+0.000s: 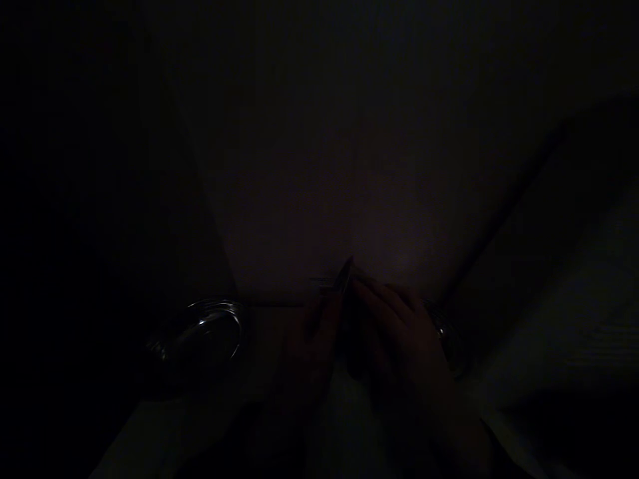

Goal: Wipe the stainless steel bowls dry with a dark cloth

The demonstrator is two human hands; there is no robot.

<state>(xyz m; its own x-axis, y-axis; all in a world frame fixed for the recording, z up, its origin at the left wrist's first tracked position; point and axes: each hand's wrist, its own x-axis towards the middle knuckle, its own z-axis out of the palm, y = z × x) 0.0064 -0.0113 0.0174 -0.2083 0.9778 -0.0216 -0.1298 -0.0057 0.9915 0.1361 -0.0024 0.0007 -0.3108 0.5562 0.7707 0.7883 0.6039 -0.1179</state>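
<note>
The picture is very dark. Low in the middle, my left hand (310,342) and my right hand (402,326) are close together. Between their fingertips stands a thin pointed piece (343,274) with a faintly lit edge; its kind is not clear. My left thumb and fingers are closed on its lower left part. My right fingers lie together, bent against its right side. Thin pale edges stick out to the left above my left fingers. What lies under both palms is hidden in shadow.
A shiny round dish, apparently metal or glass, (214,306) stands left of my hands. A second shiny dish (452,339) is partly hidden behind my right hand. A pale, dim surface (324,219) spreads ahead, with a dark slanting edge (509,199) on the right.
</note>
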